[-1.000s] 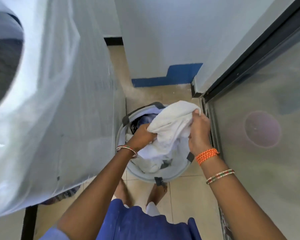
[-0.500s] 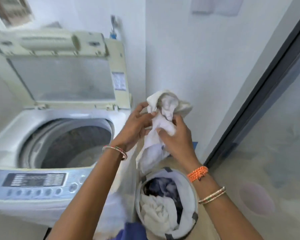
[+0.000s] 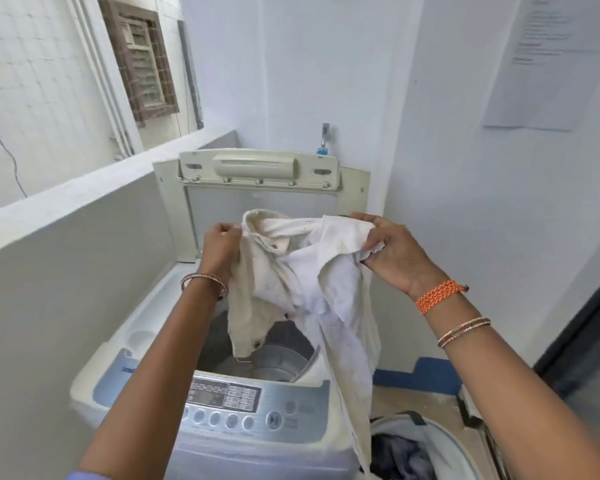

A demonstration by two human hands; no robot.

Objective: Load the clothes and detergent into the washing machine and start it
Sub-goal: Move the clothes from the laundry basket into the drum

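A white shirt with yellowed stains hangs spread above the open drum of a top-loading washing machine. My left hand pinches the shirt's collar edge on the left. My right hand grips the cloth on the right. The shirt's lower end trails down over the machine's right front corner toward a round laundry basket holding dark and grey clothes. The machine's lid stands upright at the back. No detergent is in view.
A low grey wall runs along the machine's left side. White walls close off the back and right, with a tap above the lid and a paper sheet on the right wall. A dark door frame is at far right.
The view has risen from the basket to the machine. Both hands lifted the shirt out of the basket and spread it wide over the drum.
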